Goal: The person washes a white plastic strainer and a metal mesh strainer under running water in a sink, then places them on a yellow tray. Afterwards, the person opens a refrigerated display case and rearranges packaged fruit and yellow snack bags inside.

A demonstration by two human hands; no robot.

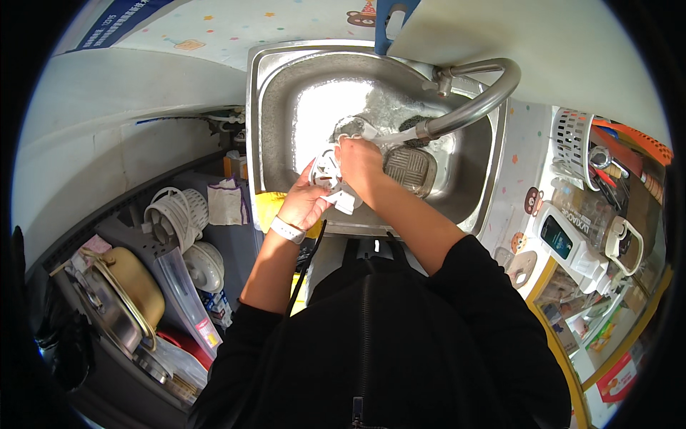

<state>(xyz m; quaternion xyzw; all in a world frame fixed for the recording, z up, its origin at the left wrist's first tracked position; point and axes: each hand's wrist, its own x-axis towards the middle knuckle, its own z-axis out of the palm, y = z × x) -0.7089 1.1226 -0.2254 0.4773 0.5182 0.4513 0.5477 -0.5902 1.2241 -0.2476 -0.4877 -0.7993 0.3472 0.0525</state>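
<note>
My left hand (pixel 306 206), with a white band on its wrist, grips a white plastic part (pixel 325 170) that has cut-outs. Over the far right side of this part, my right hand (pixel 361 163) is curled against it, and its fingertips are mostly hidden. Both hands are above a stainless steel sink (pixel 485 177). From the curved metal faucet (pixel 474 112), a stream of water (pixel 395 138) runs beside my right hand. A ribbed, rounded tray (pixel 411 170) rests in the basin, with a dark scouring pad (pixel 418 126) behind it.
A yellow cloth (pixel 269 204) hangs at the sink's front left. Left are a white basket (pixel 193 209), a lidded gold pot (pixel 136 289) and a hanging cloth (pixel 226 202). On the right stand a perforated white basket (pixel 571 140), a clear bottle (pixel 581 206) and a white device with a screen (pixel 563 241).
</note>
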